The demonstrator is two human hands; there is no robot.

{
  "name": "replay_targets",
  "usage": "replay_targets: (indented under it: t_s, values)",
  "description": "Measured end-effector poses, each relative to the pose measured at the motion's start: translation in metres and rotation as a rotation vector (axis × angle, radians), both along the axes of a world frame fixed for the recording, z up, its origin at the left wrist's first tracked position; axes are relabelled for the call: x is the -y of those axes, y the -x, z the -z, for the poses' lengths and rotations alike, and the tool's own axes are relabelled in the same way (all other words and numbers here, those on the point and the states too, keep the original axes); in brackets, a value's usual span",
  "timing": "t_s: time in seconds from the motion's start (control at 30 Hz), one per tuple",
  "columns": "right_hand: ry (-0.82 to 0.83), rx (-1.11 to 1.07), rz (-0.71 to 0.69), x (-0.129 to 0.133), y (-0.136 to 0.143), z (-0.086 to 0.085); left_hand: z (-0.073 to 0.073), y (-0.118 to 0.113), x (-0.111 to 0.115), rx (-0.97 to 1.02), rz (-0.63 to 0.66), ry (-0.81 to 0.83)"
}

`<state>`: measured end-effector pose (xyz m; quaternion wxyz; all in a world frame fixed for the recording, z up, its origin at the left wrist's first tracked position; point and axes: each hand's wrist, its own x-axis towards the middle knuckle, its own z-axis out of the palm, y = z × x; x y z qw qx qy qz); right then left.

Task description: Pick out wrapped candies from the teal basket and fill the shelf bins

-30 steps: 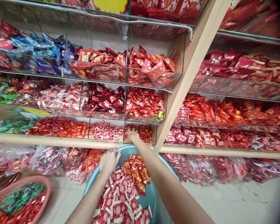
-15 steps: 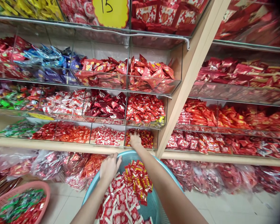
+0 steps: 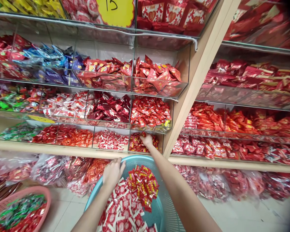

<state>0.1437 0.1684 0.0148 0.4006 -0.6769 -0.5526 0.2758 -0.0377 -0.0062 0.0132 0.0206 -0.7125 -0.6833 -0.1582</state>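
My left hand (image 3: 113, 172) is closed over the left rim of a blue plastic basket (image 3: 136, 158). Inside the basket lie white-and-red wrapped candies (image 3: 125, 206), with red-and-gold wrapped candies (image 3: 143, 185) heaped on top of them towards the right. My right hand (image 3: 147, 140) reaches past the basket into a bottom-shelf bin of red-and-gold candies (image 3: 136, 143). Its fingers are curled round some of these candies, one of which shows above the fingertips; the exact number is hidden.
Clear-fronted shelf bins rise above, with a glass shelf edge (image 3: 149, 129) over my right hand. A slanting wooden post (image 3: 183, 124) stands to its right. Bagged candies (image 3: 48, 169) sit under the shelf. A pink basket (image 3: 47, 199) is on the floor at left.
My right hand has shifted a little right and up within the bin, and its spread fingers have curled in on candies. My left hand stays on the basket rim.
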Motion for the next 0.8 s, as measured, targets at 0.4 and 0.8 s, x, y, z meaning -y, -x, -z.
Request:
replay_targets:
  t_s: [0.4, 0.8]
  values:
    - [-0.132, -0.308, -0.103, -0.001, -0.02, 0.007, 0.003, -0.001, -0.001, -0.016, -0.003, -0.03]
    - [-0.182, -0.691, 0.035, 0.007, -0.015, -0.012, 0.002, 0.0, -0.001, -0.024, -0.009, -0.012]
